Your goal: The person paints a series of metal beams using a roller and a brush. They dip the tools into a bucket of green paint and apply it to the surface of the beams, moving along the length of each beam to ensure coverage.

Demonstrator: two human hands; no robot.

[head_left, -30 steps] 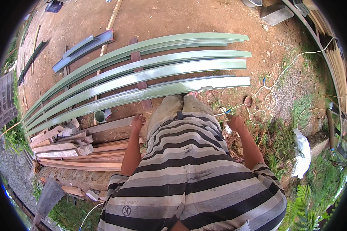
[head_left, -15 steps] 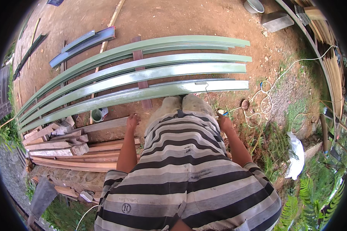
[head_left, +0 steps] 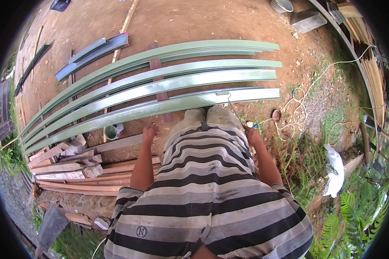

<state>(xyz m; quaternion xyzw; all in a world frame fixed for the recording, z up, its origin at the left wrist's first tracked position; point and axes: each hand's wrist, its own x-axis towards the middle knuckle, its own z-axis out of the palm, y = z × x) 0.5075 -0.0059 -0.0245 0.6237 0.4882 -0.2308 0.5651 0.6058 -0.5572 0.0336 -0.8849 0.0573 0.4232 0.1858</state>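
Hands: right hand [head_left: 252, 134] was curled round the near end of what looked like a paint roller [head_left: 222, 93], grip mostly hidden from me; left hand [head_left: 149, 132] just hung loose, fingers slightly apart, nothing in it that I could make out.
Roller spot: head against the nearest green beam [head_left: 177, 103], toward its right end, thin wire running back to me.
Just changed: right hand had come in toward my trousers [head_left: 218, 118] and the head had slid left a bit, so it sat further from the beam's end.
Past that: more green beams [head_left: 220, 77], brown crosspiece [head_left: 155, 64] underneath.
Off left: green bucket [head_left: 111, 133], then lumber pile [head_left: 62, 167].
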